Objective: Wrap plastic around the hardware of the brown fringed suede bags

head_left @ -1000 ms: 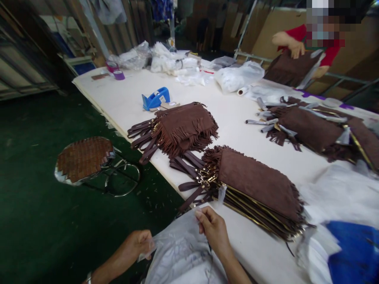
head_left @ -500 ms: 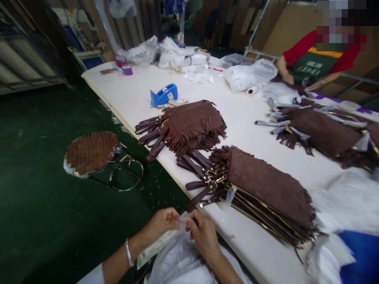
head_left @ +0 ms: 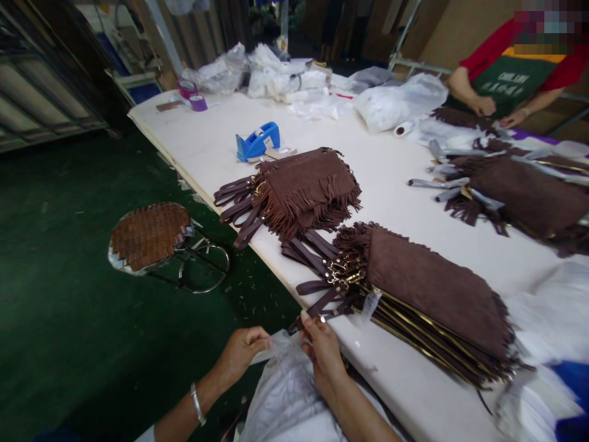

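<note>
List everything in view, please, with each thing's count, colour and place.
Table: 1, white, centre
Near bag stack: 1, brown, near table edge
Middle bag stack: 1, brown, beyond it
Right bag pile: 1, brown, table's right
Translucent plastic: 1, whitish, lower centre
Loose plastic: several, clear and white, far end and right
Tape dispenser: 1, blue, beyond middle stack
Tape rolls: 2, purple and magenta, table's far left
Unidentified object: 1, blue, lower right
Stool: 1, brown seat, left of table
Co-worker: 1, red sleeves, far right
Bracelet: 1, silver, left wrist
Left hand: 1, bare, on translucent plastic
Right hand: 1, bare, likewise
</note>
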`<state>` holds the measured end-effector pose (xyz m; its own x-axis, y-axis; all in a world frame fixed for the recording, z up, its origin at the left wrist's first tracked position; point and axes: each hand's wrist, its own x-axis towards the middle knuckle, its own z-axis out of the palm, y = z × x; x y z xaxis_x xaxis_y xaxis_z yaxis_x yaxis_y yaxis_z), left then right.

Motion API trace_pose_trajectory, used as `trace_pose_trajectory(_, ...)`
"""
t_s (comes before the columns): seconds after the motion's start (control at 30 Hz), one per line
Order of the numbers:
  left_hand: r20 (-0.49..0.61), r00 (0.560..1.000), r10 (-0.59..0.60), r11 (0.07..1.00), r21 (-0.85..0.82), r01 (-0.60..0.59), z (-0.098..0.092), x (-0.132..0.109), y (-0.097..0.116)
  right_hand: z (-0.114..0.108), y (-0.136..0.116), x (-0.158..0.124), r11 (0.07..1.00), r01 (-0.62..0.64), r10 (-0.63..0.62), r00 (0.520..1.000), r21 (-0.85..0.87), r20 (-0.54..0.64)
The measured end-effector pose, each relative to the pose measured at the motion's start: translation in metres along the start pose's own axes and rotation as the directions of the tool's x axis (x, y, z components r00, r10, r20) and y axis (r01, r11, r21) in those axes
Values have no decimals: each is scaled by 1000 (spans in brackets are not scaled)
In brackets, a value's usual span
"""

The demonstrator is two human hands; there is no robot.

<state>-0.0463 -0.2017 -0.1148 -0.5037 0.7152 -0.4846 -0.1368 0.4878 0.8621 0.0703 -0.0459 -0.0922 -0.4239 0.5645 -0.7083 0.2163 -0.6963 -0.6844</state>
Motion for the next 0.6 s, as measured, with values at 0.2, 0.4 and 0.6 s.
trace_pose_trajectory(0.2,12,999,48,997,53,-48,5,4,7,-4,-4,-6,998,-12,3,988,61,154)
trace_pose_trajectory(0.4,12,998,64,998,-22,-64,14,6,15,-6,-4,-6,991,128,-132,979,35,156)
trace_pose_trajectory(0.6,-41,998,47,996,-67,-50,19,6,17,-8,-5,-6,981,193,-189,976,-34,104)
